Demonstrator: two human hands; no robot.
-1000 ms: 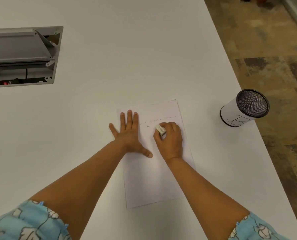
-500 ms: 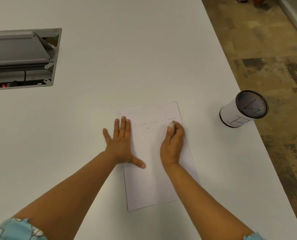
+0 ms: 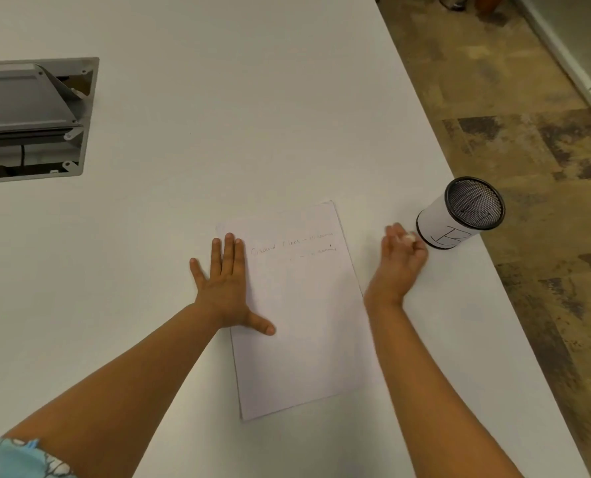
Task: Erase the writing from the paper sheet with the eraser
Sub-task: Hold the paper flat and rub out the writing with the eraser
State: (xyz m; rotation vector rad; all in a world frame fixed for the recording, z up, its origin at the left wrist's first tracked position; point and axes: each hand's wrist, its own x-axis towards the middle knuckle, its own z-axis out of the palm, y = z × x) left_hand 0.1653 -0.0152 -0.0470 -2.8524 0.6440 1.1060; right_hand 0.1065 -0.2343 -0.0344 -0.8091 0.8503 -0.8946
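Observation:
A white paper sheet (image 3: 304, 322) lies on the white table (image 3: 252, 115), with two faint lines of pencil writing (image 3: 294, 248) near its top. My left hand (image 3: 226, 288) lies flat on the sheet's left edge, fingers straight and thumb spread. Off the paper to the right, my right hand (image 3: 399, 260) hovers blurred over the table. It pinches a small white eraser (image 3: 407, 239) at its fingertips, close to the mesh cup.
A black mesh pen cup (image 3: 459, 215) wrapped in white paper stands near the table's right edge (image 3: 487, 270). A grey open cable hatch (image 3: 35, 119) is set into the table at the far left. Patterned floor lies beyond the right edge.
My right hand has left the writing and swung right off the paper toward the mesh cup, still holding the eraser. My left hand stays flat on the sheet's left edge.

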